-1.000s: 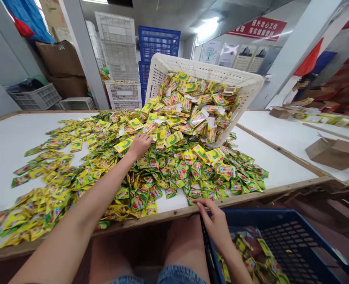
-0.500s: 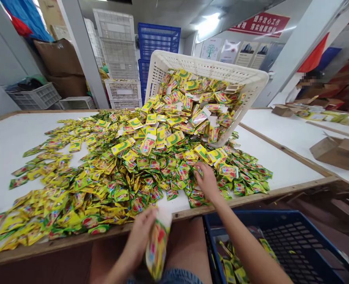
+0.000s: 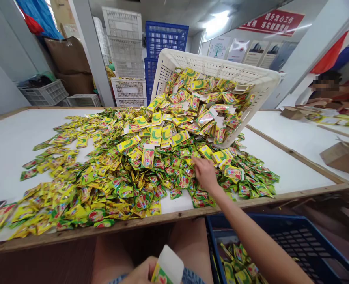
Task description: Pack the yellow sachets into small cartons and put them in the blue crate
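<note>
A big heap of small yellow-green sachets (image 3: 112, 169) covers the white table (image 3: 8, 146). More sachets spill from a tipped white plastic crate (image 3: 221, 71) at the back. My right hand (image 3: 204, 172) reaches into the heap in front of the crate, fingers lying on the packets; whether they grip one is hidden. My left hand (image 3: 141, 274) is low at the bottom edge over my lap, closed on a sachet (image 3: 167, 270) with a white end.
A blue crate (image 3: 295, 240) holding several sachets stands below the table's wooden front edge on my right. Stacked white and blue crates stand behind the table. A second table at right carries cardboard boxes (image 3: 342, 156); another person sits at the far right.
My left hand pulled back from the heap to my lap with a sachet. My right hand left the table's front edge and reached forward into the packets.
</note>
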The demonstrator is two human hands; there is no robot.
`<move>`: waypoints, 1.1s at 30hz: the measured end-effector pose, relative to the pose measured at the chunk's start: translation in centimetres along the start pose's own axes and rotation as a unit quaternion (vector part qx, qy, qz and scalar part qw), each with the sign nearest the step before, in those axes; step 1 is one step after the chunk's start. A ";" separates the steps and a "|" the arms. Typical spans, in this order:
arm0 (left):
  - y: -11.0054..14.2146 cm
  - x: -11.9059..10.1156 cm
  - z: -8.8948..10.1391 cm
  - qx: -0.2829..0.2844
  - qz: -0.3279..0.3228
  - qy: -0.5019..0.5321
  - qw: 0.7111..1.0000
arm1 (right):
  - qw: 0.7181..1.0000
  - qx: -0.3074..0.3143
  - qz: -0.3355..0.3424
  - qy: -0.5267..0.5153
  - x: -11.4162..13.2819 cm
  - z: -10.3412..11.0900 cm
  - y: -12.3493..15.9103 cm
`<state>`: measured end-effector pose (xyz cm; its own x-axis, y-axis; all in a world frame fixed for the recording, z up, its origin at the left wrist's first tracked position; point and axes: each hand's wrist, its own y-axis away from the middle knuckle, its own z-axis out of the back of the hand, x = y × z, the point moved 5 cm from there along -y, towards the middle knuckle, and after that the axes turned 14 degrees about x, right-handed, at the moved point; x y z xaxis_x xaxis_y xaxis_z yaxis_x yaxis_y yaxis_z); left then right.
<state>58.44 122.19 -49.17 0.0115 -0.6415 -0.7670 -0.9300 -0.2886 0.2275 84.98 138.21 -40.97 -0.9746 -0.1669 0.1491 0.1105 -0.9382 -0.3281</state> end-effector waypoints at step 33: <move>-4.8 -7.4 3.7 -0.249 -0.189 -0.130 0.941 | 0.865 0.146 -0.052 -0.477 9.0 -1.8 6.6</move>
<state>61.42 131.00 -46.79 0.1565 -0.2484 -0.9559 -0.5892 -0.8003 0.1115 76.61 131.10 -43.46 -0.3930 -0.1211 0.9115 0.2123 -0.9765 -0.0382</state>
